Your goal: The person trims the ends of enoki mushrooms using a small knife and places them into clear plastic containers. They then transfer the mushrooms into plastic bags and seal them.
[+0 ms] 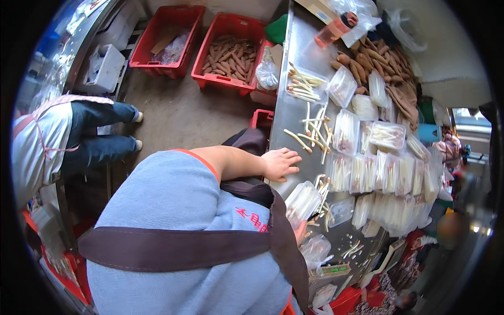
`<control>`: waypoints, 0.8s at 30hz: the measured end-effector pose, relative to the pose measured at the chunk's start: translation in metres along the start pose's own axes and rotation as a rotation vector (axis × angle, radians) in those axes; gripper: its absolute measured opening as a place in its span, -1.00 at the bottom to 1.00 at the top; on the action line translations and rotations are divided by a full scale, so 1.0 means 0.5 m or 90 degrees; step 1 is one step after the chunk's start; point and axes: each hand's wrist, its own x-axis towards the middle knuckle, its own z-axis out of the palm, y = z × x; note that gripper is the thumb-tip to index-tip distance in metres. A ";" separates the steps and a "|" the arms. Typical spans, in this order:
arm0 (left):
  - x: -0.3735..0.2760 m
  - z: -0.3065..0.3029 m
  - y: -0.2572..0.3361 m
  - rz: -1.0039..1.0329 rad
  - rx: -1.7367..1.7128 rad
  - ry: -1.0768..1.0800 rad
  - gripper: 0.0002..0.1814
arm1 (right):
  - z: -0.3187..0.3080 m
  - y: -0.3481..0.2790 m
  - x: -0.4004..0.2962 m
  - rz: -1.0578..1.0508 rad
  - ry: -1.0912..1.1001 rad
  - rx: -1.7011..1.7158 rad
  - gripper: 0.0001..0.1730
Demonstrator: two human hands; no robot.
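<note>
My left hand rests on the near edge of the metal table, fingers spread and holding nothing. Thin white peeled stalks with brownish tips lie just beyond it. My right hand, mostly hidden, grips the lower end of a clear plastic box of white stalks, tilted by the table edge. A small dark object shows by its fingers; I cannot tell what it is. More stalks and a clear lid or tray lie beside this box. Filled plastic boxes stand in rows and stacks farther across.
Brown tapered roots or shoots are heaped at the table's far left, near a red bottle. Red crates stand on the floor to my left. A scale is at my right. A person stands behind me; others are across the table.
</note>
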 end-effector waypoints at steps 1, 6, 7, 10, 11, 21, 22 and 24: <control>0.003 -0.001 0.001 -0.006 -0.015 -0.005 -0.44 | -0.002 0.003 -0.003 -0.002 0.006 0.007 -0.54; 0.009 -0.018 0.005 -0.013 -0.003 -0.022 -0.43 | 0.004 0.054 0.028 0.069 0.036 0.364 -0.61; 0.008 -0.020 0.003 -0.013 0.002 -0.017 -0.43 | 0.007 0.057 0.029 0.060 0.024 0.387 -0.62; 0.013 -0.025 0.005 -0.020 0.022 -0.048 -0.42 | 0.022 0.039 0.022 0.062 0.048 0.370 -0.67; 0.012 -0.028 0.003 -0.025 0.032 -0.056 -0.42 | 0.027 0.028 0.020 0.057 0.044 0.359 -0.68; 0.009 -0.018 -0.006 0.014 -0.004 -0.022 -0.42 | 0.024 0.022 0.015 0.102 0.134 0.152 -0.54; 0.009 -0.016 -0.006 0.016 -0.005 -0.018 -0.42 | 0.023 0.019 0.015 0.098 0.141 0.122 -0.54; 0.010 -0.013 -0.007 0.024 -0.003 -0.018 -0.43 | 0.018 0.016 0.014 0.097 0.142 0.098 -0.53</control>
